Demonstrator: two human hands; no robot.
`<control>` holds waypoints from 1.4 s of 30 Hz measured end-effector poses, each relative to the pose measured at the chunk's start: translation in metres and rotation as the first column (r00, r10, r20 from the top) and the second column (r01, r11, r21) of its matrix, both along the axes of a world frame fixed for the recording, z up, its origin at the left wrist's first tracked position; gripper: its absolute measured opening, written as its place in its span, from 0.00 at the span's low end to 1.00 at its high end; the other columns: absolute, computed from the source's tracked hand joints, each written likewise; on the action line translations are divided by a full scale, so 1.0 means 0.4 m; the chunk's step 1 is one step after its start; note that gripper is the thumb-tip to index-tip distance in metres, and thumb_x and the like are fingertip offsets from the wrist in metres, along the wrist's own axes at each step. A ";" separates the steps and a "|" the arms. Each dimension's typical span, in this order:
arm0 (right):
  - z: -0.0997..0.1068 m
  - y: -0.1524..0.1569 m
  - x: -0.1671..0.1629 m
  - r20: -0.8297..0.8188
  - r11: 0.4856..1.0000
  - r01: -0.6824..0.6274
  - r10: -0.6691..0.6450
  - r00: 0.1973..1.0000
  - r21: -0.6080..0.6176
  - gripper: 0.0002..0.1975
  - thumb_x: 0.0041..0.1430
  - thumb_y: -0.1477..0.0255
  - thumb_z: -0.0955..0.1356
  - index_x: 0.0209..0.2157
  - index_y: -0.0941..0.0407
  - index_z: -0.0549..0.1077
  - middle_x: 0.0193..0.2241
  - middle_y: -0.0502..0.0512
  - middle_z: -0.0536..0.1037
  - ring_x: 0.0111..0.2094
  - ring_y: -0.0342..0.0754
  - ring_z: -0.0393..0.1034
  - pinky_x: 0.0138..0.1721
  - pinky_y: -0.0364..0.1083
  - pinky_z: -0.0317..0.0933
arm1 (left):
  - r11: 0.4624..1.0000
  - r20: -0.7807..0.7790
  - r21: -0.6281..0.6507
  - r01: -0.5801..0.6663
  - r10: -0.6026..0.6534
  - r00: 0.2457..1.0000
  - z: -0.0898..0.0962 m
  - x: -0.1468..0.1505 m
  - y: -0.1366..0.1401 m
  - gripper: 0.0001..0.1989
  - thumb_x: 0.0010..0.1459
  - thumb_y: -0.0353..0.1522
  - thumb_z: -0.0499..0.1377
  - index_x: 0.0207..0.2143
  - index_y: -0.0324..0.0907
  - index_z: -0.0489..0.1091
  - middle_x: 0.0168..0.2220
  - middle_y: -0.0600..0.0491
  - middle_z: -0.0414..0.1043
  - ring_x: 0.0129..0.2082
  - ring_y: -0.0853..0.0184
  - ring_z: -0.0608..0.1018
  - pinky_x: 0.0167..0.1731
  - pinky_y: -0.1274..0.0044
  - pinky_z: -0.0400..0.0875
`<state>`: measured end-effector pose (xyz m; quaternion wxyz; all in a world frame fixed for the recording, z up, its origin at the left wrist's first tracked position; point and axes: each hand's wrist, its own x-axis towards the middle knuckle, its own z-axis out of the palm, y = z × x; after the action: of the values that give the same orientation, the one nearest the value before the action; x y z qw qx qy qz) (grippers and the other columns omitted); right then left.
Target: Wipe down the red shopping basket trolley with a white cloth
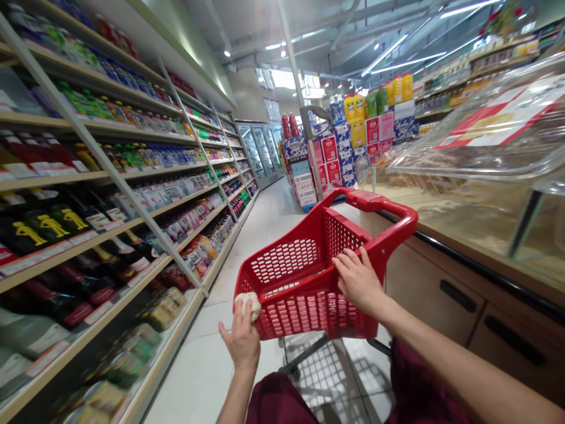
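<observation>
A red plastic shopping cart [289, 268] with perforated basket walls stands in front of me, tilted across the view, and its basket shows no goods. My left hand [243, 338] presses a crumpled white cloth [249, 303] against the basket's far left corner. The thumb sticks out to the side while the fingers lie over the cloth. My right hand [359, 280] grips the basket's near rim, close to the red handle [397, 221], with its fingers curled over the edge. The palm's underside is hidden.
Drink shelves [145, 171] line the left side. A tiled aisle [265, 215] runs toward glass-door fridges [260, 150]. Stacked drink cartons [329, 159] stand ahead beside a pole. On the right, a glass-topped counter [468, 224] with plastic food boxes [485, 129] comes close to the cart.
</observation>
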<state>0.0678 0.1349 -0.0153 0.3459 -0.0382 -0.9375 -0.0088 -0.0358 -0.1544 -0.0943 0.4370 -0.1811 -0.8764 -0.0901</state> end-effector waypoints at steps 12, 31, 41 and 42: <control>0.000 0.005 0.007 0.033 1.000 -0.007 0.007 0.999 0.003 0.22 0.50 0.74 0.61 0.48 0.60 0.67 0.47 0.57 0.70 0.52 0.55 0.55 0.57 0.57 0.32 | 0.999 0.033 0.033 0.021 -0.022 0.999 0.007 -0.001 0.003 0.21 0.55 0.24 0.44 0.50 0.45 0.62 0.51 0.45 0.64 0.47 0.63 0.71 0.55 0.56 0.40; -0.004 -0.002 0.004 0.022 1.000 0.006 -0.005 1.000 -0.006 0.21 0.50 0.74 0.62 0.48 0.60 0.67 0.47 0.58 0.70 0.52 0.56 0.55 0.57 0.58 0.31 | 0.987 0.021 -0.055 0.148 -0.147 0.989 0.035 0.022 0.103 0.22 0.55 0.24 0.45 0.51 0.46 0.61 0.52 0.45 0.63 0.49 0.63 0.69 0.56 0.59 0.37; 0.011 0.011 0.014 0.064 1.000 -0.017 0.017 0.998 -0.004 0.23 0.49 0.74 0.61 0.49 0.61 0.66 0.48 0.58 0.69 0.53 0.55 0.54 0.57 0.56 0.32 | 0.958 -0.024 -0.107 0.266 -0.270 0.963 0.044 0.036 0.151 0.22 0.55 0.23 0.44 0.50 0.46 0.63 0.52 0.47 0.64 0.50 0.66 0.69 0.57 0.62 0.34; 0.016 0.014 0.015 0.065 1.000 -0.018 0.019 0.998 -0.009 0.23 0.49 0.74 0.61 0.49 0.61 0.66 0.49 0.58 0.69 0.54 0.54 0.54 0.57 0.56 0.33 | 0.971 -0.020 -0.092 0.222 -0.225 0.974 0.037 0.022 0.113 0.22 0.55 0.23 0.45 0.50 0.46 0.63 0.52 0.47 0.64 0.49 0.65 0.69 0.57 0.62 0.36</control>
<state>0.0739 0.1405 -0.0087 0.3149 -0.0308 -0.9486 -0.0027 -0.0269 -0.1093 -0.0796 0.4289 -0.2992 -0.8468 -0.0967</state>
